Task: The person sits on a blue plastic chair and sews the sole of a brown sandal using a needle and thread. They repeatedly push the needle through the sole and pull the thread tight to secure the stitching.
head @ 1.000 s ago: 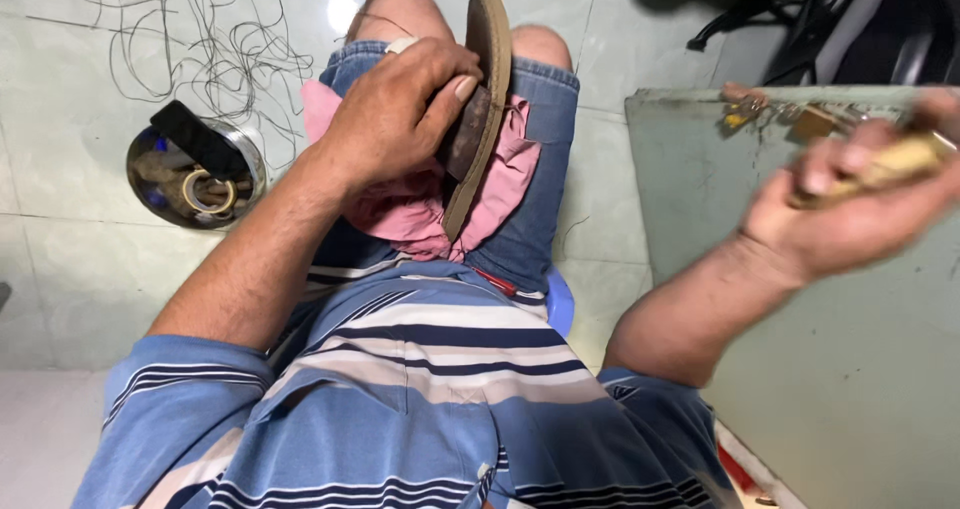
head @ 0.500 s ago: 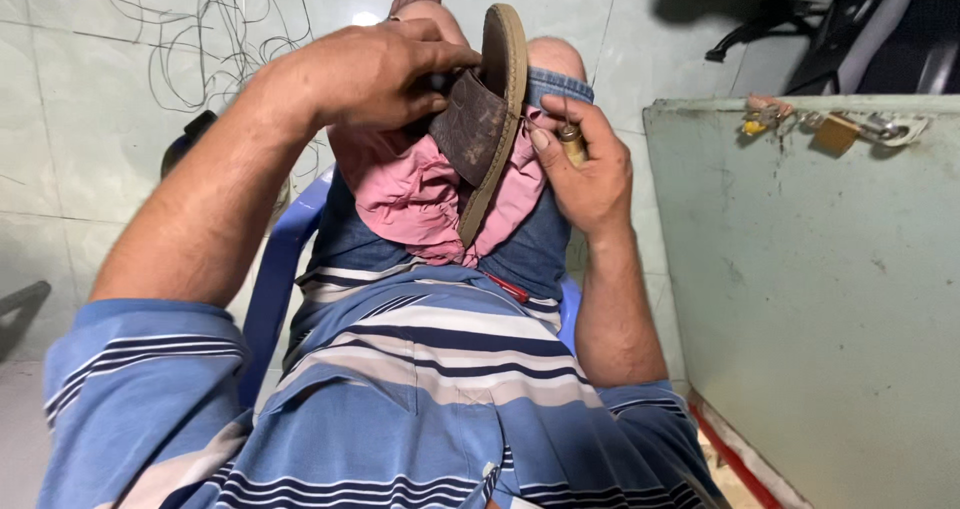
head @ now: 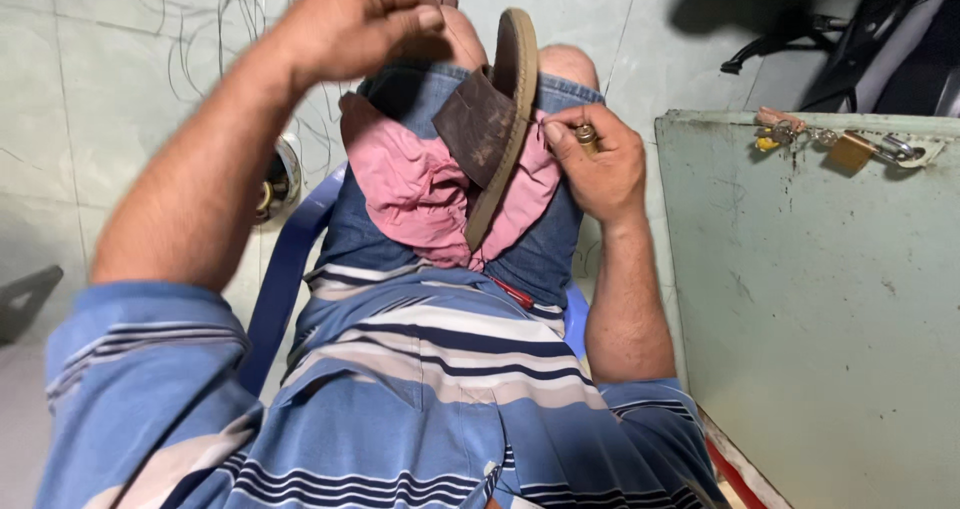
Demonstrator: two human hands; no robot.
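1. head view: brown sandal (head: pixel 497 119) stands on edge on a pink cloth (head: pixel 420 194) in the lap, at 12 o'clock.
2. right hand (head: pixel 600 159) pinches a small brass-coloured piece (head: pixel 586 135) at its 3 o'clock edge; left hand (head: pixel 350 19) is raised at 10 o'clock, fingers pinched together, on what i cannot tell.
3. judged: sandal mending; next needs a steady sole.
4. grey-green box (head: pixel 820 299) with padlock (head: pixel 850 151) crowds 3 o'clock; round tin (head: pixel 280 179) at 9.

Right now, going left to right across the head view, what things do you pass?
Round metal dish on the floor → left hand → pink cloth → brown sandal → right hand → green box, with a padlock on top.
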